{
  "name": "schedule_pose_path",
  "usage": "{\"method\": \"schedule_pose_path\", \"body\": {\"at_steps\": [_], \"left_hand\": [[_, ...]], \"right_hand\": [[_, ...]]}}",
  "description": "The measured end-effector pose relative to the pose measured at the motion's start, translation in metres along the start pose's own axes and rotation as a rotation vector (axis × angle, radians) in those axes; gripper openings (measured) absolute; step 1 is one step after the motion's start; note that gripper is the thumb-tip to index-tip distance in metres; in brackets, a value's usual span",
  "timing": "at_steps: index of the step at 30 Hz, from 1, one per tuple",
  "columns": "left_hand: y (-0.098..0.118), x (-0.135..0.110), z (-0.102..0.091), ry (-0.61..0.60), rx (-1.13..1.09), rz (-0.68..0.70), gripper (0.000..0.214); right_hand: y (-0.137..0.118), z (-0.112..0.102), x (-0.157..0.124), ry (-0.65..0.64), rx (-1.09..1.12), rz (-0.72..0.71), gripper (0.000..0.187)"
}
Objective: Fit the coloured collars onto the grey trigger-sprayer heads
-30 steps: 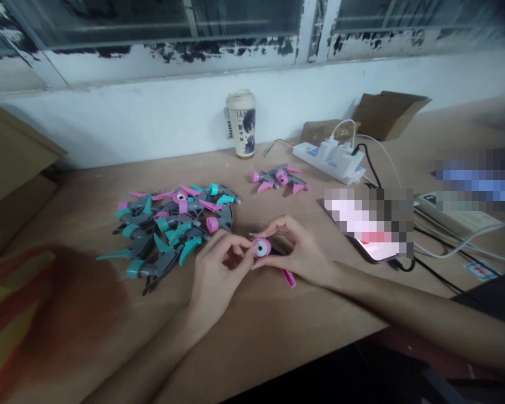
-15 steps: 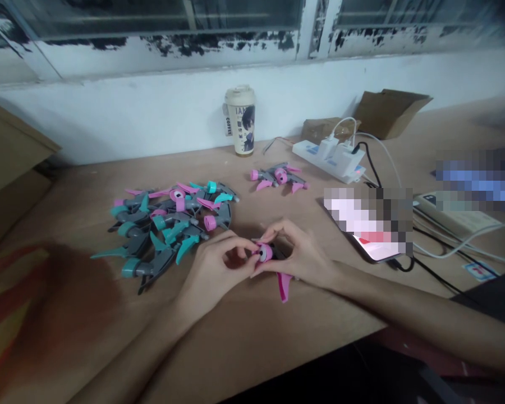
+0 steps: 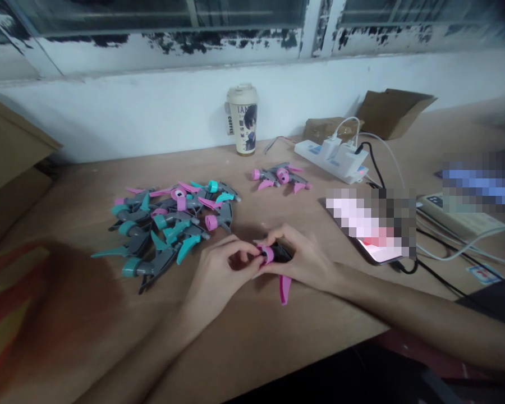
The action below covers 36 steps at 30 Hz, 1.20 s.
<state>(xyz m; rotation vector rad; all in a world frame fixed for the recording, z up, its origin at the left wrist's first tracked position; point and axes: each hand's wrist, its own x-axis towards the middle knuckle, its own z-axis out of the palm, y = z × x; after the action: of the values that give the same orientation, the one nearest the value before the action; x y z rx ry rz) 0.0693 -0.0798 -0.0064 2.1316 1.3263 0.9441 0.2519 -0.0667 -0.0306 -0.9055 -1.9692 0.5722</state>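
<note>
A trigger spray head (image 3: pixel 284 287) with a pink collar and pink trigger is between my two hands, low over the table. My right hand (image 3: pixel 307 259) is closed around its dark body, and the collar faces left. At the collar's mouth, my left hand (image 3: pixel 225 264) has thumb and forefinger pinched together; whatever small part sits between those fingertips is hidden. Left of my hands lies a pile of spray heads (image 3: pixel 172 216), grey with teal or pink collars and triggers. Several pink-and-grey spray heads (image 3: pixel 283 177) form a smaller group beyond my hands.
A lidded coffee cup (image 3: pixel 243 123) stands against the wall. At the right are a white power strip (image 3: pixel 330 161) with plugs and cables, a lit phone (image 3: pixel 368 227), and brown paper packages (image 3: pixel 393 115). Cardboard (image 3: pixel 12 134) stands at the left; a blurred orange-yellow thing (image 3: pixel 12 303) sits nearer.
My left fingertips have shifted slightly at the collar's mouth, where a pale centre showed and a dark one shows now. The spray head has turned a little in my right hand.
</note>
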Motion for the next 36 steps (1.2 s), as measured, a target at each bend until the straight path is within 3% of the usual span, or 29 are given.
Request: {"method": "schedule_pose_path", "body": {"at_steps": [7, 18, 24, 27, 30, 32, 36], "left_hand": [[0.002, -0.001, 0.003, 0.017, -0.083, 0.037, 0.006], [0.001, -0.003, 0.006, 0.057, 0.011, 0.044, 0.014], [-0.011, -0.002, 0.003, 0.311, -0.075, -0.01, 0.017], [-0.018, 0.0, 0.002, 0.226, -0.01, -0.07, 0.015], [-0.02, 0.002, 0.003, 0.086, 0.127, -0.066, 0.01], [-0.02, 0.001, 0.005, 0.058, 0.168, -0.054, 0.009], [-0.02, 0.0, 0.007, 0.021, 0.203, -0.04, 0.01]], "right_hand": [[-0.002, 0.001, 0.002, -0.006, 0.029, -0.009, 0.027], [0.004, 0.0, 0.006, 0.063, 0.068, 0.045, 0.04], [0.001, -0.004, 0.025, 0.181, 0.148, 0.059, 0.039], [-0.008, -0.006, 0.058, 0.087, 0.066, 0.04, 0.041], [-0.019, 0.007, 0.102, -0.079, -0.146, -0.114, 0.047], [-0.026, 0.027, 0.131, -0.218, -0.28, -0.225, 0.045], [-0.039, 0.078, 0.172, -0.377, -0.421, -0.351, 0.049]]}}
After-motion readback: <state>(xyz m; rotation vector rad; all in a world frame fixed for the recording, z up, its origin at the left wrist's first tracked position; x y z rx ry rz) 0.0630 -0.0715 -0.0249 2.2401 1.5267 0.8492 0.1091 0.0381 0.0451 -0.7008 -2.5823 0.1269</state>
